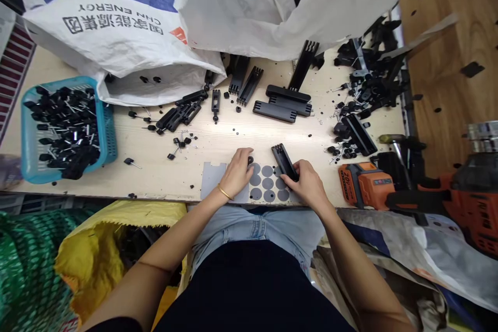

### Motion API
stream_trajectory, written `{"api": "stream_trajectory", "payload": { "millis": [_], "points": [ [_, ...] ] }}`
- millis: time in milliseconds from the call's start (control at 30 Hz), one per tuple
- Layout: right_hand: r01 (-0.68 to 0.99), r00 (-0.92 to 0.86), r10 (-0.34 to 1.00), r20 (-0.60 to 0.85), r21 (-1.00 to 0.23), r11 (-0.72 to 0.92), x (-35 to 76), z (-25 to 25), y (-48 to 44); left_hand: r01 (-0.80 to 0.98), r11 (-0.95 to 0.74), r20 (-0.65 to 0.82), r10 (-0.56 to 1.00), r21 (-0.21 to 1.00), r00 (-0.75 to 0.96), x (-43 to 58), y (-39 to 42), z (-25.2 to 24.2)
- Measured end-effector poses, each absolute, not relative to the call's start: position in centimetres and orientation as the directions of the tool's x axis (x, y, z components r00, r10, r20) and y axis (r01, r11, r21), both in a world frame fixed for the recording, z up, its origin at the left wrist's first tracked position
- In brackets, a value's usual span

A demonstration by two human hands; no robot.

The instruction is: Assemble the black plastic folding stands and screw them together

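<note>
My right hand [307, 182] grips the near end of a long black plastic part [284, 160] that rests on the wooden table [218, 140]. My left hand [238, 172] lies on a grey sheet [213, 176] of round dark pads [267, 183], with its fingertips pinched on a small black piece [250, 160]. A gold bangle circles the left wrist. The sheet sits at the table's near edge, between both hands.
A blue basket [27, 129] full of black knobbed screws stands at the left. White woven sacks [128, 15] cover the back. Several black plastic parts [286, 101] lie mid-table, with a heap at the right [365, 88]. An orange cordless drill [428, 194] lies by my right arm.
</note>
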State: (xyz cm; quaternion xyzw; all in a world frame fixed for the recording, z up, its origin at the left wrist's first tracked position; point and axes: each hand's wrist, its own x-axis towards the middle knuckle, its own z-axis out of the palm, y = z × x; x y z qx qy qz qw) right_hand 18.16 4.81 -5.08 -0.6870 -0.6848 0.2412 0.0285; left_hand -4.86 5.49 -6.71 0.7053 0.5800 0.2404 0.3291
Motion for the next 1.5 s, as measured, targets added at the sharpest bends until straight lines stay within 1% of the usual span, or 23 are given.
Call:
{"api": "stream_trajectory", "payload": {
  "millis": [67, 133, 233, 300, 333, 367, 433, 500, 533, 600, 667, 733, 833, 900, 967, 1067, 1133, 1200, 1333, 1433, 1500],
  "points": [
    [0.939, -0.098, 0.949, -0.3, -0.343, -0.011, 18.5, -4.5, 5.1, 0.685, -0.178, 0.058, 0.979, 0.707, 0.195, -4.6, 5.1, -7.9],
    [0.939, -0.213, 0.93, -0.299, -0.326, 0.11, 18.9, -3.8, 5.3, 0.709, -0.21, 0.131, 0.978, 0.674, 0.165, -4.7, 4.6, -8.8],
    [0.885, -0.439, 0.87, -0.226, -0.275, 0.375, 19.9, -2.8, 5.8, 0.731, -0.211, 0.164, 0.977, 0.648, 0.137, -5.3, 4.1, -9.3],
    [0.851, -0.504, 0.852, -0.143, -0.248, 0.462, 20.3, -2.7, 6.1, 0.74, -0.214, 0.162, 0.977, 0.638, 0.142, -5.5, 3.8, -9.3],
    [0.856, -0.486, 0.868, -0.099, -0.254, 0.45, 20.4, -2.8, 6.3, 0.743, -0.215, 0.161, 0.976, 0.633, 0.145, -5.6, 3.8, -9.3],
    [0.873, -0.433, 0.899, -0.065, -0.277, 0.401, 20.4, -3.0, 6.5, 0.746, -0.214, 0.162, 0.976, 0.631, 0.143, -5.5, 3.7, -9.4],
    [0.911, -0.26, 0.963, -0.064, -0.346, 0.223, 19.9, -3.7, 6.8, 0.747, -0.2, 0.164, 0.979, 0.634, 0.123, -5.3, 3.7, -9.4],
    [0.926, -0.081, 0.987, -0.139, -0.376, 0.023, 18.9, -4.4, 7.2, 0.742, -0.186, 0.169, 0.981, 0.643, 0.1, -5.0, 3.8, -9.5],
    [0.926, -0.029, 0.982, -0.185, -0.374, -0.043, 18.3, -4.8, 7.3, 0.74, -0.182, 0.17, 0.981, 0.648, 0.093, -4.9, 3.9, -9.5],
    [0.923, -0.015, 0.963, -0.27, -0.375, -0.09, 16.8, -5.1, 7.6, 0.733, -0.174, 0.163, 0.983, 0.658, 0.087, -4.6, 4.0, -9.5],
    [0.919, -0.046, 0.949, -0.313, -0.385, -0.082, 15.2, -5.1, 7.4, 0.722, -0.164, 0.148, 0.985, 0.673, 0.086, -4.3, 4.1, -9.4],
    [0.923, -0.068, 0.947, -0.314, -0.379, -0.06, 13.6, -5.0, 6.8, 0.711, -0.161, 0.143, 0.986, 0.685, 0.085, -4.0, 4.1, -9.4],
    [0.942, -0.08, 0.97, -0.228, -0.335, -0.001, 11.6, -5.1, 5.3, 0.705, -0.167, 0.159, 0.984, 0.69, 0.078, -3.5, 4.1, -9.5],
    [0.942, -0.115, 0.977, -0.179, -0.331, 0.05, 10.9, -5.5, 4.6, 0.711, -0.17, 0.171, 0.983, 0.682, 0.071, -3.2, 4.0, -9.6],
    [0.928, -0.147, 0.978, -0.145, -0.363, 0.086, 10.8, -5.9, 4.2, 0.721, -0.18, 0.19, 0.979, 0.67, 0.067, -3.0, 4.0, -9.8],
    [0.872, -0.183, 0.978, -0.099, -0.476, 0.115, 11.4, -6.3, 4.4, 0.73, -0.209, 0.226, 0.971, 0.651, 0.077, -2.7, 4.1, -10.2],
    [0.828, -0.197, 0.977, -0.08, -0.548, 0.122, 11.8, -6.5, 4.6, 0.738, -0.214, 0.221, 0.971, 0.64, 0.09, -2.6, 4.3, -10.5],
    [0.799, -0.206, 0.976, -0.072, -0.588, 0.125, 12.1, -6.5, 4.9, 0.742, -0.223, 0.19, 0.973, 0.632, 0.131, -2.6, 4.6, -10.6],
    [0.791, -0.206, 0.976, -0.064, -0.599, 0.128, 12.3, -6.5, 5.0, 0.717, -0.299, 0.164, 0.953, 0.63, 0.254, -2.9, 5.3, -10.5],
    [0.799, -0.205, 0.976, -0.068, -0.588, 0.127, 12.2, -6.6, 5.1, 0.718, -0.304, 0.171, 0.952, 0.626, 0.255, -3.1, 6.2, -10.4],
    [0.795, -0.223, 0.972, -0.071, -0.59, 0.139, 12.2, -6.6, 5.1, 0.677, -0.366, 0.168, 0.925, 0.639, 0.341, -3.2, 6.8, -10.5]
  ]
}}
